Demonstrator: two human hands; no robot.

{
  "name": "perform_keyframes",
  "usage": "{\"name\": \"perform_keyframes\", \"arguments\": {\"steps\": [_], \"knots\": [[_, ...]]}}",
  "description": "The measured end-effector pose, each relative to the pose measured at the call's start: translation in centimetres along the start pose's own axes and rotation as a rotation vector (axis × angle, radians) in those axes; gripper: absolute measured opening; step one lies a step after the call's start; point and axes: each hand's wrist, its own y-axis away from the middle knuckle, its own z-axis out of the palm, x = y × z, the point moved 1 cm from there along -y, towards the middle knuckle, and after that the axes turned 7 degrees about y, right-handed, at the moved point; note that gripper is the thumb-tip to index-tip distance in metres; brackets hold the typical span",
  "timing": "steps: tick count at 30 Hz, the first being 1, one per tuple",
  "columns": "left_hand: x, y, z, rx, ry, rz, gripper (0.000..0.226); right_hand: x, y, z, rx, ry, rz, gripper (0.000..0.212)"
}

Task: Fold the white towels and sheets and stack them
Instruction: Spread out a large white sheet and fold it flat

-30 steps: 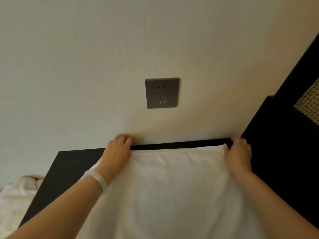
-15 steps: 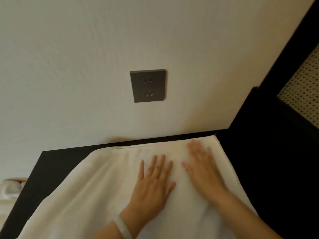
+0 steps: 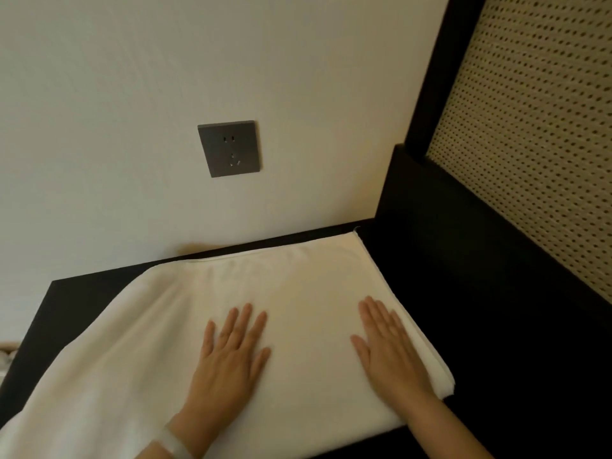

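White sheet [image 3: 298, 286], just one, lies under two hands pressing flat: left hand [image 3: 228, 362], right hand [image 3: 390, 352].

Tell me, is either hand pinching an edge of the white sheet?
No, the left hand and the right hand both lie flat, palms down, on top of the white sheet.

Pale wall [image 3: 132, 94], grey power socket [image 3: 230, 149] on it, black tabletop [image 3: 463, 309], perforated woven panel [image 3: 530, 144] in dark frame [image 3: 433, 77]

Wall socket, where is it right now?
Head view: the wall socket is on the wall left of centre, above the far edge of the white sheet.
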Motion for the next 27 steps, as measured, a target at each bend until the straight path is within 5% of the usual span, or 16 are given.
{"name": "perform_keyframes", "arguments": {"steps": [11, 14, 19, 27], "knots": [[4.0, 2.7, -0.3, -0.099, -0.053, 0.087, 0.065, 7.1, 1.9, -2.3, -0.121, 0.137, 0.175, 0.06], [3.8, 5.4, -0.4, -0.086, -0.039, 0.022, 0.059, 2.2, 0.9, -3.2, -0.043, 0.17, 0.173, 0.062], [1.1, 7.8, -0.4, -0.146, -0.009, -0.044, 0.064, -9.6, 1.7, 0.5, -0.047, 0.134, -0.291, 0.061], [-7.2, 11.5, -3.8, 0.031, -0.061, -0.086, 0.058, -11.8, 1.4, 0.7, -0.128, 0.197, -0.026, 0.06]]}}
